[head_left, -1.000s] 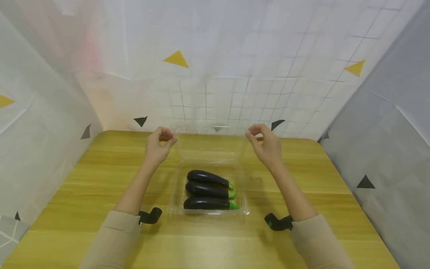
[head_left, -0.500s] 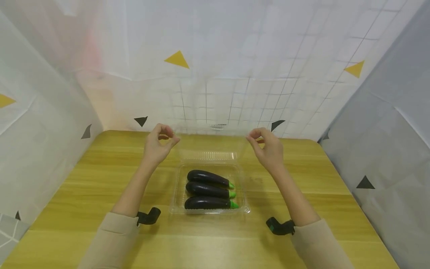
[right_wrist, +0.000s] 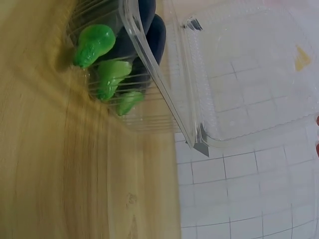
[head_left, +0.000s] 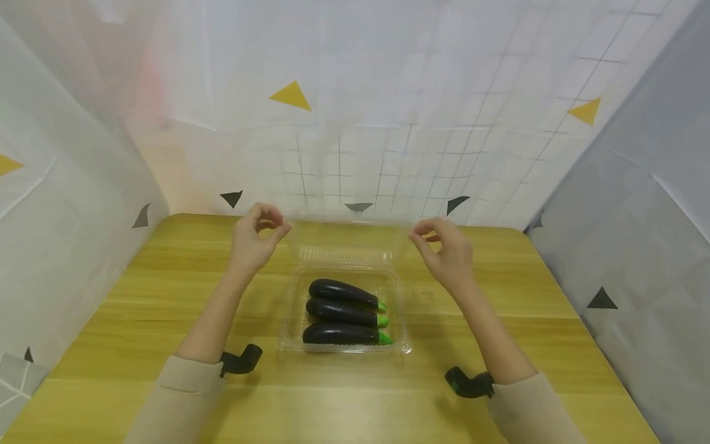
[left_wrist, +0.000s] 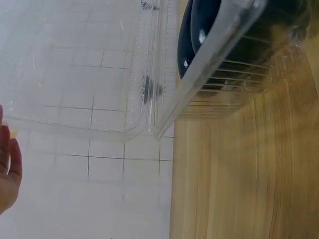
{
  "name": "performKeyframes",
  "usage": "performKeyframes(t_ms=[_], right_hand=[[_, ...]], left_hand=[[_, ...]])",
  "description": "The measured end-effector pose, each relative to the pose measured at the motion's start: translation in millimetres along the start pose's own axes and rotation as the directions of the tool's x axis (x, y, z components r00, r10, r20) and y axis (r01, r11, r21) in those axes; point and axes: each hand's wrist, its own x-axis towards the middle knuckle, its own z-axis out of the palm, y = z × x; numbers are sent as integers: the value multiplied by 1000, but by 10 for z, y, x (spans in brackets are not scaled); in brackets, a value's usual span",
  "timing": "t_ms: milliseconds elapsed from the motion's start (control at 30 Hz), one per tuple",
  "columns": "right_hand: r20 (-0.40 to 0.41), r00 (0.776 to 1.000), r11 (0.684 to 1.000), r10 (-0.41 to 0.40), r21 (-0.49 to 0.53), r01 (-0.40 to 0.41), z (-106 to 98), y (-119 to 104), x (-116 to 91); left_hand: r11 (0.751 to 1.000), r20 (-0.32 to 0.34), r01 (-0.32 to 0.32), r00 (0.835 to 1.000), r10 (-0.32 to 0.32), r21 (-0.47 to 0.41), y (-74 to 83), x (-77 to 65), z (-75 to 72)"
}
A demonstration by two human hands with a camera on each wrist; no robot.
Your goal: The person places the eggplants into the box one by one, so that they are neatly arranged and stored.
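Observation:
A clear plastic clamshell box sits on the table with its lid raised at the back. Inside the base lie three dark eggplants, the far one, the middle one and the near one, their green stem ends toward the right. My left hand pinches the lid's upper left corner between thumb and fingers. At the opposite upper corner, my right hand pinches the lid too. Both wrist views show the lid swung up from the hinge; only fingertips appear there.
The wood-grain table extends around the box. White wall sheeting with yellow and dark triangles rises behind it, and grey-white panels stand at both sides. A black wrist mount juts from the left sleeve, another from the right.
The lid has tipped a little farther back toward the wall. My right hand has dropped slightly and shifted outward; the left has moved slightly left. The eggplants and base stay in place.

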Motion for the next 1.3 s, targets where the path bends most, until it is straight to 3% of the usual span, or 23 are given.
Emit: performKeyframes(t_ms=[233,467,600,767,900,1000,1167,1200,1300], right_hand=[[28,1000,999,6,43,-7,-65,-41,-29],[71,997,995,-26,95,19,-115,-79,-123],[121,991,988,-59,152,40,-164,-126,-221],[158,981,974,-115,214,79,-224,-188,-414],[163,978,965,-133,245,90,-229,-219,-596],[179,976,964,-126,255,77,-219,-240,-722],[208,967,969,-145,225,97,-202,-279,-898],[211,966,971,-149,217,102,-198,-284,-926],[218,966,976,-140,194,98,-187,-299,-996]], left_hand=[[999,98,10,995,-13,31,12,-52,-63],[996,201,44,978,-59,82,43,-179,-168],[993,267,-24,964,-9,118,62,-316,-241],[977,372,-122,927,49,173,71,-549,-318],[958,413,-215,903,120,192,36,-757,-327],[921,431,-344,870,239,185,-13,-889,-296],[788,451,-545,802,392,285,-65,-1065,-234],[761,452,-566,795,404,315,-71,-1097,-227],[726,455,-587,789,413,358,-96,-1178,-211]])
